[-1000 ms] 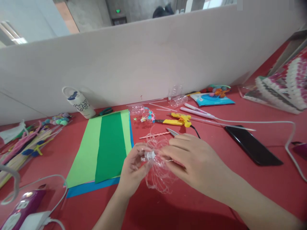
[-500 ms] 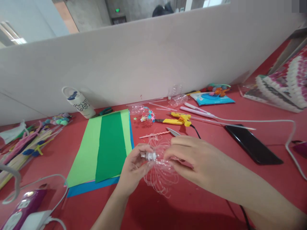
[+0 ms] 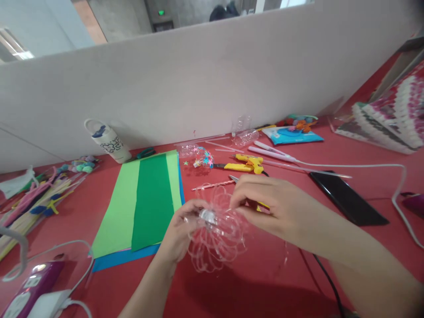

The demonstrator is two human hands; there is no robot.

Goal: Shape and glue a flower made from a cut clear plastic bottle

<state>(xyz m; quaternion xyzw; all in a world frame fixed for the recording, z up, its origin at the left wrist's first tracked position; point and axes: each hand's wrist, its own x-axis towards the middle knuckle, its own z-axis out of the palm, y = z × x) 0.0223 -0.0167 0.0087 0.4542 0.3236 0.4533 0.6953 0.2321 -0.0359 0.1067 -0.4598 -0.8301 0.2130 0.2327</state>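
Observation:
My left hand [image 3: 183,227] is closed around the neck of a clear plastic bottle top [image 3: 208,216]. Many thin, curled strips [image 3: 217,251] fan out from that piece like loopy petals, hanging over the red table. On its right side my right hand [image 3: 261,205] pinches thumb and forefinger together on one of the clear strips. Scissors [image 3: 233,178] lie partly hidden behind the right hand; a blade tip shows, and a bit of yellow is visible past the fingers. A pink-and-white twisted stick [image 3: 213,184] rests just beyond the strips.
Beyond the hands are a yellow glue gun [image 3: 253,163], a yellow cutter [image 3: 236,167], a star-filled clear ball [image 3: 203,159] and a pale flat iron [image 3: 271,153]. Green sheets [image 3: 152,203] lie left; a black phone [image 3: 347,198] lies right. A tumbler [image 3: 114,145] stands against the white partition.
The curled bottle piece has turned, so its strips now spread more toward me. My right hand has shifted slightly up and its fingertips pinch at a strip nearer the top.

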